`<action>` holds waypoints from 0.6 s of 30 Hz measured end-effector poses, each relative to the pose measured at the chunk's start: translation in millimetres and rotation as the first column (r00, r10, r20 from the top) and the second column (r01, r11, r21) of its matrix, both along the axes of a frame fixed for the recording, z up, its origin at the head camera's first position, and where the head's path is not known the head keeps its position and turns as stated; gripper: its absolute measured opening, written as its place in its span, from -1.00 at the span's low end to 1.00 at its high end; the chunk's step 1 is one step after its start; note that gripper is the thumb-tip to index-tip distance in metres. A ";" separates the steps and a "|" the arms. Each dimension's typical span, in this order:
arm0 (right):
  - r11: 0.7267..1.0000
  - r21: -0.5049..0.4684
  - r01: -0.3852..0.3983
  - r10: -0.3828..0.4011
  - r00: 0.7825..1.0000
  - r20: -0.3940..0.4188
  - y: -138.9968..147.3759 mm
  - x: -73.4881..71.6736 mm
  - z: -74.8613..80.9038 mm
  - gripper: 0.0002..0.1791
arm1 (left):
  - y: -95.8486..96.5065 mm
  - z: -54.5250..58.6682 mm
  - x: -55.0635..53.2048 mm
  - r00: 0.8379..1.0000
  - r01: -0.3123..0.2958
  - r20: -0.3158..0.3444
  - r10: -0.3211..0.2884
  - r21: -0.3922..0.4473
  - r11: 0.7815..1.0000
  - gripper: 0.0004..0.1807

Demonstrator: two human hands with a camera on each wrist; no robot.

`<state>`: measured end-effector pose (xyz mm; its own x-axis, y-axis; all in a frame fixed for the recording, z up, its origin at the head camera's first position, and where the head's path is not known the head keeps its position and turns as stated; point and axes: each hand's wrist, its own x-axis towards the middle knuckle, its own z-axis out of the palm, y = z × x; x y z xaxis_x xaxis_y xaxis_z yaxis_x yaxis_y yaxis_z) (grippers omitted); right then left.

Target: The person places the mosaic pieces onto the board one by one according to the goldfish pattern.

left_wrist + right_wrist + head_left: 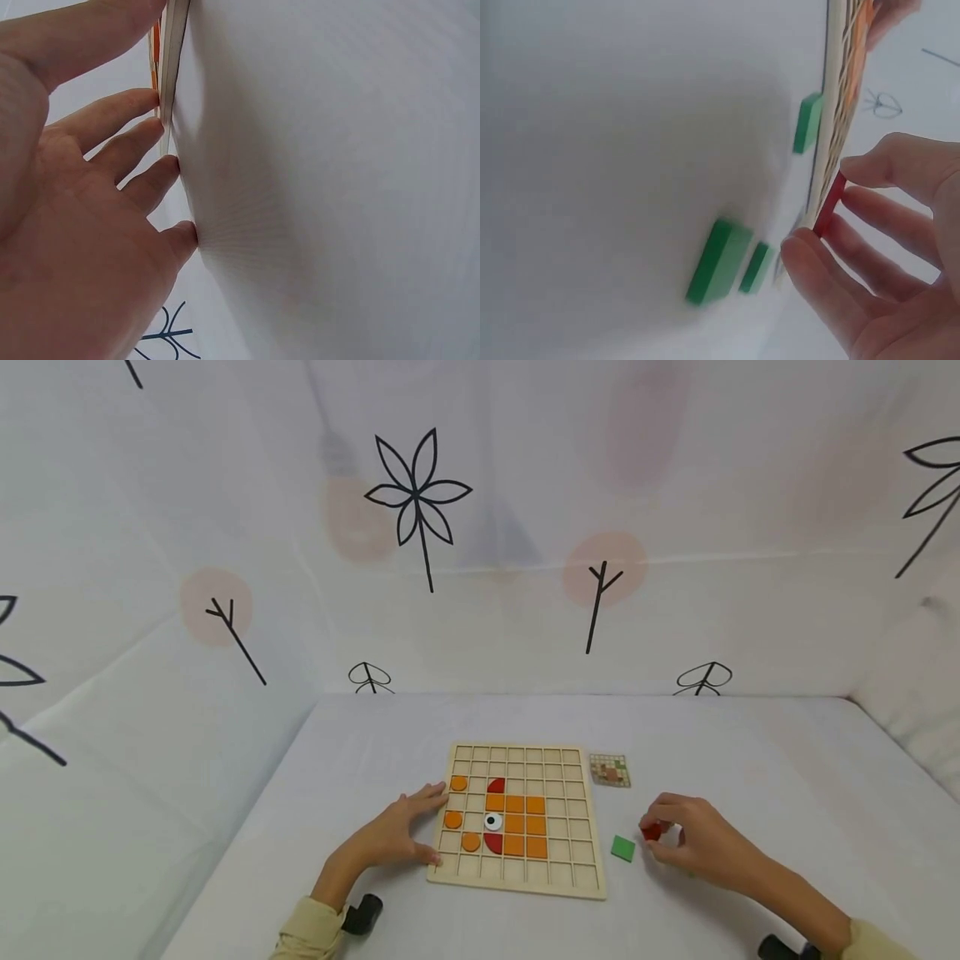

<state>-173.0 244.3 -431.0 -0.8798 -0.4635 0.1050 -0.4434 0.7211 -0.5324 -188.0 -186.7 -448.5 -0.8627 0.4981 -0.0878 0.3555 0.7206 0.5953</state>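
A wooden grid board [573, 850] lies on the table, with orange square tiles [514, 824], orange discs [470, 842], two red curved pieces [496, 786] and a white eye piece [492, 821] in its cells. My left hand [393, 835] touches the board's left edge, thumb and fingers spread; the left wrist view shows its fingertips at the rim. To the right of the board my right hand [701, 841] pinches a small red piece [829, 206] between thumb and fingers, above the table. A green tile [622, 848] lies between board and right hand.
A small pattern card [611, 770] lies beside the board's upper right corner. In the right wrist view, more green pieces [718, 262] lie below the right hand, mostly hidden from the head view. A patterned white cloth [480, 627] hangs behind the table.
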 end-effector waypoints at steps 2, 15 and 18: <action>1.000 -0.008 -0.011 0.011 1.000 -0.002 -7.9 -0.3 0.8 -0.87 | -0.2 0.0 0.1 1.000 -0.001 0.000 0.001 -0.001 1.000 -0.06; 0.992 -0.073 -0.098 0.095 0.994 -0.047 -52.0 1.2 -3.0 -0.88 | -0.4 0.7 -0.9 1.000 0.001 -0.002 -0.001 -0.008 1.000 -0.06; 0.993 -0.062 -0.105 0.102 0.994 -0.049 -62.3 2.7 -4.7 -0.91 | -1.1 0.5 -0.7 1.000 0.002 0.001 -0.002 -0.009 1.000 -0.06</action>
<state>-170.3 182.1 -435.7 -0.8210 -0.5431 0.1760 -0.5387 0.6349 -0.5538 -188.7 -187.8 -448.0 -0.8617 0.4989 -0.0930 0.3562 0.7251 0.5894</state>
